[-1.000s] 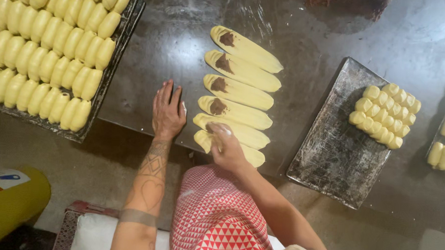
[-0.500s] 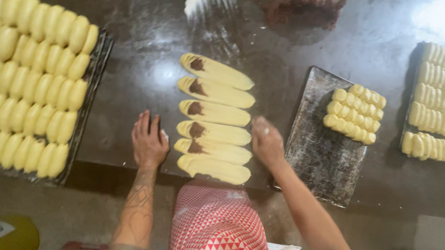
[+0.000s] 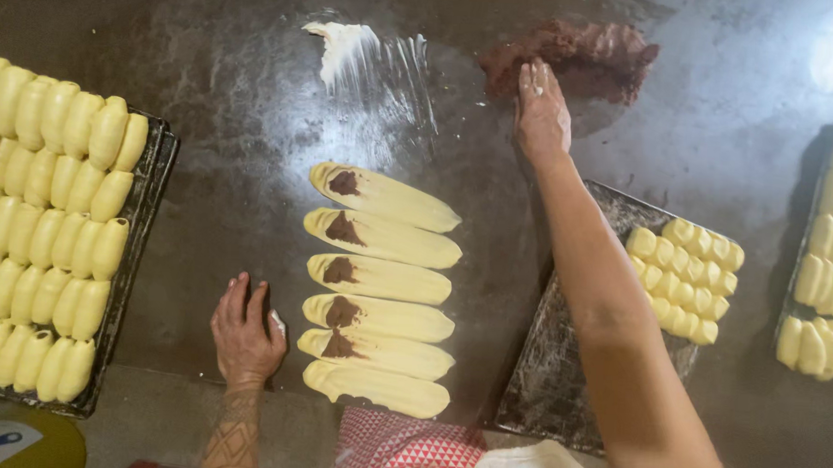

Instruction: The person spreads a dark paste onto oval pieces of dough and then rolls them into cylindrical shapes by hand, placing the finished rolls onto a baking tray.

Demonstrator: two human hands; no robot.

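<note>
Six flat tongues of pale dough [image 3: 382, 288] lie in a column on the dark table [image 3: 210, 79] before me, five dabbed with brown filling. My right hand [image 3: 541, 114] reaches into the brown paste heap [image 3: 580, 55] with loose fingers, while my left hand [image 3: 244, 334] rests flat and spread. That paste looks soft and sticky, so I'd pinch small bits.

A bakery: trays [image 3: 147, 217] of dough rolls [image 3: 62, 212] (rows) on a worktable [image 3: 209, 88].
</note>
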